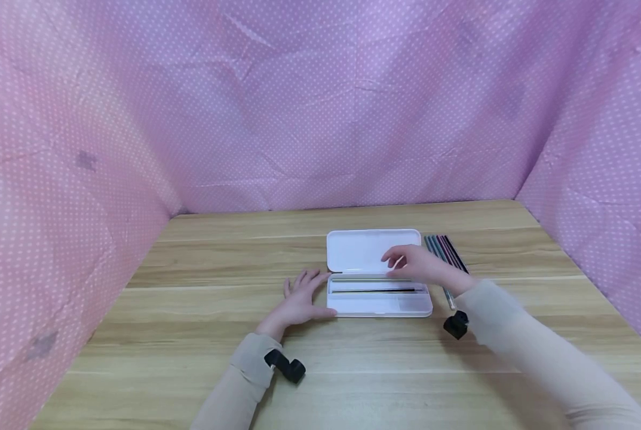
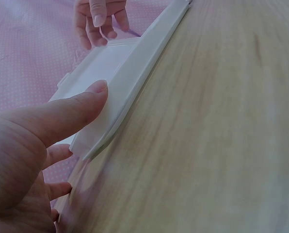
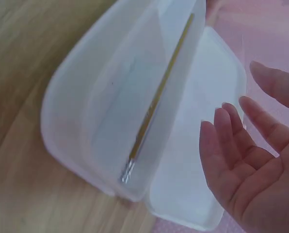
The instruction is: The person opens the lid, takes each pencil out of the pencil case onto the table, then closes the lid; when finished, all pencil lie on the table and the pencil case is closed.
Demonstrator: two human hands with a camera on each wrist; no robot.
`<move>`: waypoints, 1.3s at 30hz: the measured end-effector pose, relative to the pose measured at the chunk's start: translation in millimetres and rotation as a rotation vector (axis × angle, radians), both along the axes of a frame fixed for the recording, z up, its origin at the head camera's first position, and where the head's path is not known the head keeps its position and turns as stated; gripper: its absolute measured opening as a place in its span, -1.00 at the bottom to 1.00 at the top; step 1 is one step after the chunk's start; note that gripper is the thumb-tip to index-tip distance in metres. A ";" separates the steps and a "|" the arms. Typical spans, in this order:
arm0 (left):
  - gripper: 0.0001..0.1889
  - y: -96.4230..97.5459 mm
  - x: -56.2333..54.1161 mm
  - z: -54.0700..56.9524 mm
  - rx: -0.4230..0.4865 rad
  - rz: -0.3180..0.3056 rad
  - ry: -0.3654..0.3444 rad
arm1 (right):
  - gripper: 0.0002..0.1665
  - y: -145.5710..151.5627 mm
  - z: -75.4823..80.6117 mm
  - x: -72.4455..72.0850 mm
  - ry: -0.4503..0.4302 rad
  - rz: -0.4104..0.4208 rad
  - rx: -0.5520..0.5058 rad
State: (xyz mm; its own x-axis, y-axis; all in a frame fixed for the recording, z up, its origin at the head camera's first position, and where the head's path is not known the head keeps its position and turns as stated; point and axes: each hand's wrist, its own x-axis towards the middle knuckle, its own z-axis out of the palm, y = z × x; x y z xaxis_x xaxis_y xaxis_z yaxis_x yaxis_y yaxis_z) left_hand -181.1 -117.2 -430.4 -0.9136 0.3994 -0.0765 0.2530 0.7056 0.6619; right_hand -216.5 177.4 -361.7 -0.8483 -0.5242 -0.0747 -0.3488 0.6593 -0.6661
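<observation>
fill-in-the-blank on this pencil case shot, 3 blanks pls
1. The white pencil case lies ____, lid flat on the table.
2. Inside the case lies one ____.
3. The loose pencils lie beside the person's ____ hand.

Missing words: open; pencil; right

I see wood table (image 1: pixel 191 334) w/ open white pencil case (image 1: pixel 376 304), coloured pencils (image 1: pixel 445 248) just beside it, my left hand (image 1: pixel 298 298) resting flat

Pale wooden table (image 1: pixel 191 334) within pink dotted cloth walls (image 1: pixel 298 107).
</observation>
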 end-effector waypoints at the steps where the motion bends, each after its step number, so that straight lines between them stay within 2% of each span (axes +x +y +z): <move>1: -0.10 0.1 0.2 0.2 0.000 0.001 -0.001 | -0.58 -3.4 -0.8 0.8 0.002 0.015 0.004; 12: -0.10 1.0 1.4 1.6 0.001 0.003 0.000 | -0.57 -29.0 -12.6 7.5 0.017 0.080 0.064; 19: -0.10 1.4 2.4 3.3 -0.004 0.004 -0.007 | -0.56 -39.0 -16.9 10.2 0.080 0.135 0.148; 25: -0.10 1.5 2.4 3.0 -0.003 0.006 -0.012 | -0.58 -42.1 -22.0 8.9 0.079 0.155 0.216; 30: -0.10 1.5 1.5 2.7 0.006 0.007 -0.007 | -0.63 -41.7 -24.8 5.0 0.072 0.181 0.219; 39: -0.10 1.1 0.8 1.4 -0.008 0.008 -0.007 | -0.73 -39.5 -27.7 0.1 0.035 0.248 0.153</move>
State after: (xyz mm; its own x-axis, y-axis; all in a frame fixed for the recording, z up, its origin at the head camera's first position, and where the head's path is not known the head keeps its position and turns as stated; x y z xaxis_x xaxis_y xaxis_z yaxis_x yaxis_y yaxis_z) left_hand -180.3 -116.1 -429.0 -0.9163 0.3910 -0.0862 0.2423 0.7128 0.6582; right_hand -216.5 137.9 -389.4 -0.6992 -0.7006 -0.1423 -0.5325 0.6432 -0.5502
